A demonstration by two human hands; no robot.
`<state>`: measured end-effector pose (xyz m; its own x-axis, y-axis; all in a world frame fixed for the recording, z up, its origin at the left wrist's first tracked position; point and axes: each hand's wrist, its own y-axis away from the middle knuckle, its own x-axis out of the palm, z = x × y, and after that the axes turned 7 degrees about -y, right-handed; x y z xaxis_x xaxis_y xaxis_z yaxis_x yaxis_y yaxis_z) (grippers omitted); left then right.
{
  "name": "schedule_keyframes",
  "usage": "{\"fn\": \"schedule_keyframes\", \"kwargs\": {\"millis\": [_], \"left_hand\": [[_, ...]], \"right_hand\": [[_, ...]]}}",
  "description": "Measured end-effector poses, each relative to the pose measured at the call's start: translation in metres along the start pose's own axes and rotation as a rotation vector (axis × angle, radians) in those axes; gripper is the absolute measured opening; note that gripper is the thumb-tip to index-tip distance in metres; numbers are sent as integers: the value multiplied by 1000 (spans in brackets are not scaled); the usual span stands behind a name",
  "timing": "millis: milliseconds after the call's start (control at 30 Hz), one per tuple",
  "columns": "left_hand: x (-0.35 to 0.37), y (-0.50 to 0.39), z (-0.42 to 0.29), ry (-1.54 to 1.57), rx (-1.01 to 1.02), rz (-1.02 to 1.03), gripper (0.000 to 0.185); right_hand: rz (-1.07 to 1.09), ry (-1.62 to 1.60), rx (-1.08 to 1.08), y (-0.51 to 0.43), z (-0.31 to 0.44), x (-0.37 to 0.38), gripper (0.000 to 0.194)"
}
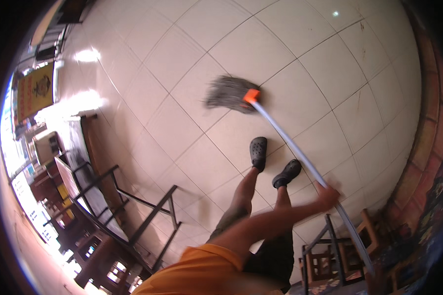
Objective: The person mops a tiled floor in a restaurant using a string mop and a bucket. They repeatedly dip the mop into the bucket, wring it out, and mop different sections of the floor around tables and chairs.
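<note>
A string mop with dark grey strands [225, 94] lies spread on the tiled floor ahead of my feet, blurred at its edges. Its orange socket [251, 96] joins a pale blue-grey handle [291, 143] that slants down to the right. My left hand [328, 196] is wrapped around the middle of this handle, the arm reaching across my body. Near the handle's upper end, at the lower right rim, my right hand [376, 281] grips it, dim and partly cut off. Black perforated clogs [258, 151] are on my feet, just below the mop head.
To the left stands a black metal frame [151, 217] with legs, beside a long counter or table [90, 147]. Wooden chairs [367, 232] and another dark metal frame [330, 241] are at lower right. A brick-patterned wall edge [424, 147] curves along the right. A yellow banner [35, 90] hangs far left.
</note>
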<state>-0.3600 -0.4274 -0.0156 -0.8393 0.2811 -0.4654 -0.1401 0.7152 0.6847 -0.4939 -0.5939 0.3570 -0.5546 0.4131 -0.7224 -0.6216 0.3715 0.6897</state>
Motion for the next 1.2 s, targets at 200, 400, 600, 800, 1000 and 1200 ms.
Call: {"fn": "schedule_keyframes", "kwargs": {"millis": [200, 400, 600, 800, 1000, 1200], "left_hand": [[-58, 35, -137, 226, 503, -9, 25], [25, 54, -3, 164, 26, -354, 16], [104, 210, 341, -2, -864, -490, 31], [106, 213, 331, 143, -930, -329, 42], [74, 2, -95, 297, -192, -179, 35], [53, -14, -283, 327, 400, -149, 41]], "right_hand": [[401, 177, 548, 108, -1, -111, 41], [142, -201, 286, 18, -4, 10, 44], [339, -454, -530, -116, 226, 221, 44], [251, -420, -587, -125, 190, 182, 38], [-83, -240, 70, 35, -115, -10, 33], [153, 178, 674, 177, -62, -88, 44]]}}
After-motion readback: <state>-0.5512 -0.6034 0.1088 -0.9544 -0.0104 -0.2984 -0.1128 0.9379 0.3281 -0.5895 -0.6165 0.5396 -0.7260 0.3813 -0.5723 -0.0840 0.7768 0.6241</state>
